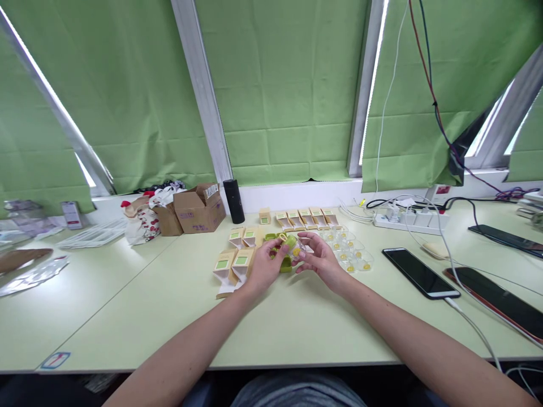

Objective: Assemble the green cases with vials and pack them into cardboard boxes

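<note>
Over the middle of the table, both hands are close together. My left hand [268,264] is closed around a small green rounded piece [291,242] with a pale loop. My right hand [321,261] pinches a clear plastic cup with a yellow spot [297,252], held against the green piece. Beneath and behind the hands lie several green rounded pieces [285,265], partly hidden by my fingers. Right of my right hand sit several clear domed cups with yellow centres [350,253]. Folded cream card boxes with green labels [224,263] stand left of my left hand.
More cream boxes [305,219] line up behind the hands. A cardboard box [200,209] and a black cylinder [233,201] stand at the back left. On the right are a charging phone [419,273], another dark phone [498,299], and a power strip [409,220] with cables.
</note>
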`<state>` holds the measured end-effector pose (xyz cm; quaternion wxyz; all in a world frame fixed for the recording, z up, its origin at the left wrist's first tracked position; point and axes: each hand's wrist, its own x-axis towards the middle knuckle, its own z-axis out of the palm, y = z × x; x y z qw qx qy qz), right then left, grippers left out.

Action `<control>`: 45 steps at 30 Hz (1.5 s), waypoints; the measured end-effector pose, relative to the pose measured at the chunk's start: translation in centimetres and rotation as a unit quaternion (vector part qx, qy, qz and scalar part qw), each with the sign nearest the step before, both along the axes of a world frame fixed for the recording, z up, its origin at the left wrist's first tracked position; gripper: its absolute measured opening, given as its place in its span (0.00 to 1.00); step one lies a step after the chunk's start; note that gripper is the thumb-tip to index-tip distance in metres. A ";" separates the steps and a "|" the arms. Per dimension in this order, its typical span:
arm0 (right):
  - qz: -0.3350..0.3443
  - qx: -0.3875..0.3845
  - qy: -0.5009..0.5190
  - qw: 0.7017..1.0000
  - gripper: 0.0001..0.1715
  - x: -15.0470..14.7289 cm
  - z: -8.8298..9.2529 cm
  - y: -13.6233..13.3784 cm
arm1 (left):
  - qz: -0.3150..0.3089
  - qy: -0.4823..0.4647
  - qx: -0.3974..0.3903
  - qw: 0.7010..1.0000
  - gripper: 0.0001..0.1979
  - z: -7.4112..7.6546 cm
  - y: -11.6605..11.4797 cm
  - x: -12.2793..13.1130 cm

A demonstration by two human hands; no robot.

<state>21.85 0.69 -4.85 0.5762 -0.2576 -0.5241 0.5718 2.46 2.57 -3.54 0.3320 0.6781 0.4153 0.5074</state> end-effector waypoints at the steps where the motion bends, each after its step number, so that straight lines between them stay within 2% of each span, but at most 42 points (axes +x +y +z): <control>1: -0.002 0.002 -0.007 1.000 0.34 0.0 0.0 0.0 | -0.002 0.003 0.006 1.000 0.31 0.0 0.0 0.0; 7: -0.041 0.063 -0.056 0.996 0.33 0.2 -0.4 0.5 | 0.002 0.027 0.043 0.999 0.29 0.0 -0.1 -0.2; 11: -0.031 0.089 -0.071 0.993 0.32 0.0 -0.7 0.7 | 0.004 0.024 0.052 0.998 0.28 -0.2 0.0 -0.3; 21: -0.020 0.089 -0.083 0.992 0.31 -0.3 -0.8 0.5 | 0.020 0.012 0.042 0.999 0.29 -0.6 0.4 -0.2; 26: -0.031 0.074 -0.073 0.994 0.32 -0.3 -0.7 0.6 | 0.002 -0.004 0.026 1.000 0.30 -0.7 0.6 -0.2; 37: -0.050 0.074 -0.048 0.995 0.34 -0.3 -0.3 0.3 | -0.039 0.035 0.064 0.997 0.25 0.5 -1.7 -0.1; 45: -0.044 0.090 -0.049 0.994 0.26 -0.4 0.0 0.2 | -0.022 0.041 0.066 0.997 0.21 0.3 -1.6 0.1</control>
